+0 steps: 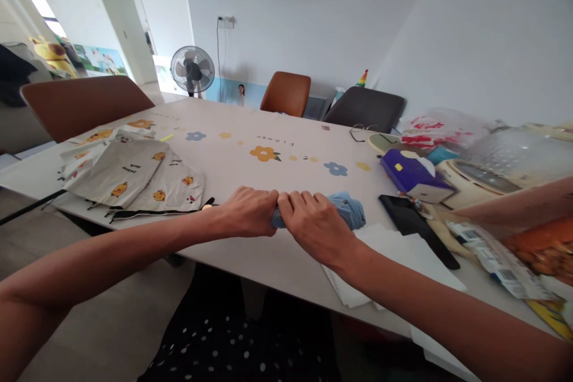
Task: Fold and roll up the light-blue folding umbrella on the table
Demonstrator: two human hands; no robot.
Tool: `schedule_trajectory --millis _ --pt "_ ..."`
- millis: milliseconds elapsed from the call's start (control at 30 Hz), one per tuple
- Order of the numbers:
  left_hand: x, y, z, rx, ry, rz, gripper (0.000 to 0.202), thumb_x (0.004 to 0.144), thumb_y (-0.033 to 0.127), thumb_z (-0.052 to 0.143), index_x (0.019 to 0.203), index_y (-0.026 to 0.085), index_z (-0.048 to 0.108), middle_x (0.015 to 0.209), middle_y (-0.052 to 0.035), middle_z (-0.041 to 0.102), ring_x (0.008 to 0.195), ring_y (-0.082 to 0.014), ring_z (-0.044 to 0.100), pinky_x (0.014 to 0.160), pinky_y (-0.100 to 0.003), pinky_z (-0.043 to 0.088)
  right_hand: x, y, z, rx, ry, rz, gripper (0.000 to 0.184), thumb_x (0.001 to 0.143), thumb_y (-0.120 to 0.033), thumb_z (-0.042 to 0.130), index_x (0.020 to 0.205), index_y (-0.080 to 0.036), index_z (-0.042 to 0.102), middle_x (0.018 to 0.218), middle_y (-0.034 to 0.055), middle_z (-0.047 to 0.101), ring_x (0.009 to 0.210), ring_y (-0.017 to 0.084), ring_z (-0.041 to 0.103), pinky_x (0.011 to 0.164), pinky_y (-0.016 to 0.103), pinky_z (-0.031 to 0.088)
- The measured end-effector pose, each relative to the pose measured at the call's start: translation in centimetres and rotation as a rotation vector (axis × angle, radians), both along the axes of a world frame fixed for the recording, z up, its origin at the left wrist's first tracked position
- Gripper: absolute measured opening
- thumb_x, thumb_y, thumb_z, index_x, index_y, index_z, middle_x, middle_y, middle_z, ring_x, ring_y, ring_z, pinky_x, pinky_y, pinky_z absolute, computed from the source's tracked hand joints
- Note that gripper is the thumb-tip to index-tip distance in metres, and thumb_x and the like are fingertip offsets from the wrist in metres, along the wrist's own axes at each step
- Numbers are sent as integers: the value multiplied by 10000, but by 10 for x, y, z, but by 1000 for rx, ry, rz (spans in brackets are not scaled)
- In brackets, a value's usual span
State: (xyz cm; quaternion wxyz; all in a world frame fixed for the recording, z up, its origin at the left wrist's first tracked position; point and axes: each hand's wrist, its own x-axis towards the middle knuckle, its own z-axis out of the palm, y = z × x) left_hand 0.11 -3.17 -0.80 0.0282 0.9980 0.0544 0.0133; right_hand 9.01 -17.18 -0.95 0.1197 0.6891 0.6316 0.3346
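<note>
A light blue folded umbrella (347, 210), its fabric gathered in pleats at the right end, is held level just above the near table edge. My left hand (251, 212) is closed in a fist around its left end, which the fingers hide. Right beside it, my right hand (311, 221) wraps over the middle, knuckles up. The two hands touch or nearly touch. To the left, a grey cloth umbrella (138, 173) with yellow cartoon prints and black tips along its edge lies loosely collapsed on the table.
White paper sheets (403, 256) lie under my right forearm. Farther right are a black phone (405, 215), a purple box (414, 173), snack packets (501, 256) and eyeglasses (358, 132). The flower-printed white table (233, 173) has chairs (286, 92) and a fan (192, 70) beyond it.
</note>
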Motion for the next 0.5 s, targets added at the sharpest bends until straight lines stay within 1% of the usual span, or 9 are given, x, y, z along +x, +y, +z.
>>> schedule_trajectory --millis 67,167,233,300,367,400,467,500 --pt "-1 0 0 37 -39 -17 164 694 239 504 848 192 475 787 -30 653 653 -197 622 535 -280 396 -2 4 5 -36 116 -57 225 800 -39 373 968 -111 504 778 86 593 669 206 565 536 313 303" --pt "-3 0 2 78 -95 -80 186 707 190 482 890 172 458 745 -32 650 621 -192 617 497 -270 366 -3 8 18 -162 382 -124 217 757 -142 453 964 -119 518 796 90 628 644 211 592 513 306 313" --pt "-5 0 1 116 -136 -142 293 726 183 484 1011 141 434 740 -39 652 607 -193 616 487 -271 358 -1 10 29 -286 575 -179 277 715 -250 537 963 -124 541 771 82 650 621 216 602 510 301 336" --pt "-8 -2 -3 189 -200 -226 457 751 186 488 1173 92 342 765 -59 657 618 -201 618 493 -279 363 3 10 38 -408 798 -219 369 646 -357 634 937 -137 574 754 74 659 646 230 613 538 305 382" --pt "-11 -5 -7 274 -277 -300 542 783 196 482 1249 51 246 756 -67 651 620 -204 612 503 -287 370 9 9 44 -528 1144 -231 427 586 -407 700 916 -159 595 757 57 659 690 230 624 573 305 434" --pt "-13 -6 -8 303 -310 -328 518 803 205 473 1242 48 247 732 -58 641 608 -197 603 506 -287 371 13 8 45 -586 1360 -236 423 584 -402 711 918 -170 595 769 46 657 708 222 631 585 301 457" --pt "-16 -9 -7 331 -365 -367 361 845 224 443 1156 84 325 678 -29 612 572 -173 575 502 -277 367 19 6 44 -706 1793 -264 379 617 -362 704 929 -185 582 783 25 652 705 197 644 591 293 495" --pt "-18 -9 -6 335 -393 -384 264 863 228 425 1091 109 365 657 -17 596 554 -161 558 496 -271 363 21 4 43 -772 1960 -297 351 639 -350 693 924 -184 574 777 22 652 681 188 648 586 299 509"
